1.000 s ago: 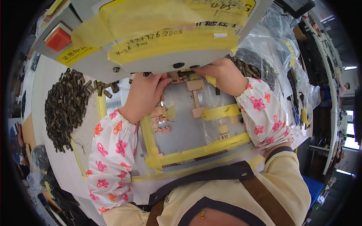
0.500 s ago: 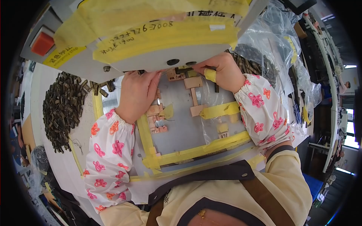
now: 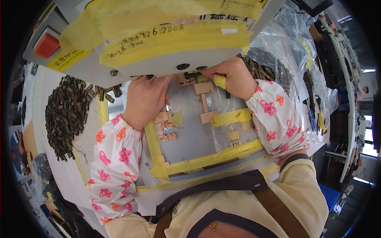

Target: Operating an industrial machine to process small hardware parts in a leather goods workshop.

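Observation:
My left hand reaches under the grey machine head; its fingertips are hidden at the head's lower edge. My right hand, with yellow tape on one finger, pinches a small dark metal piece just below the head, above the wooden blocks. Both hands hover over a grey work plate framed with yellow tape. Both wrists wear white sleeve covers with pink flowers.
A large pile of small dark metal pieces lies on the white table at the left. Another dark pile sits at the right under clear plastic bags. A red button is on the machine at upper left.
The machine head fills more of the top of the picture as my view shifts. Both hands stay at its lower edge; the right hand has moved slightly up and right.

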Tool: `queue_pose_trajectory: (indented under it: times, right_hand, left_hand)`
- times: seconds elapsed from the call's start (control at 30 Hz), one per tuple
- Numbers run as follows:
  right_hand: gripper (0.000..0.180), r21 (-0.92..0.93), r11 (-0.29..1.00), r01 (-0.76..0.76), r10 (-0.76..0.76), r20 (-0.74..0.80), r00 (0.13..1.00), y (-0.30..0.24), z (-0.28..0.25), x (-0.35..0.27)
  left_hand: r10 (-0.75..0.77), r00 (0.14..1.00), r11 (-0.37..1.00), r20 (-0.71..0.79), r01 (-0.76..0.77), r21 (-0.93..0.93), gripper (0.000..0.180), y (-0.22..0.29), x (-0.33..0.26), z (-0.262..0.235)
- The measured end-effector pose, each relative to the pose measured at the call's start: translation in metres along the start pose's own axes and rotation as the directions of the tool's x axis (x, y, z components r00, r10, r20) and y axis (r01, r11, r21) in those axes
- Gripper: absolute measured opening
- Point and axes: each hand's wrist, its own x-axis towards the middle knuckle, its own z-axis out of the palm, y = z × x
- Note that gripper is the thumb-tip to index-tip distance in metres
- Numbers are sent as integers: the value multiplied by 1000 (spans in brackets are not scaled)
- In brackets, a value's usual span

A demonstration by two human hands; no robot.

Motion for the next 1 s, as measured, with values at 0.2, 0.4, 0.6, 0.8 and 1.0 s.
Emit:
queue_pose_trajectory:
  times: [0.2,0.4,0.6,0.8,1.0]
  right_hand:
    - [21,-53,995,81,-81,-5,997,2,4,0]
    - [20,-167,977,135,-139,-7,990,2,17,-4]
    - [20,-344,933,109,-141,-68,988,-8,24,4]
    - [26,-304,937,173,-188,-18,982,-17,16,11]
    - [22,-290,950,118,-141,-60,988,-3,5,-5]
  left_hand:
    - [97,995,994,4,-97,52,37,7,6,2]
    - [122,992,992,35,-123,19,40,14,13,10]
    - [147,988,981,43,-151,119,38,13,16,5]
    - [62,994,994,91,-69,84,32,6,8,-7]
    - [102,991,990,-87,-110,-84,25,9,10,22]
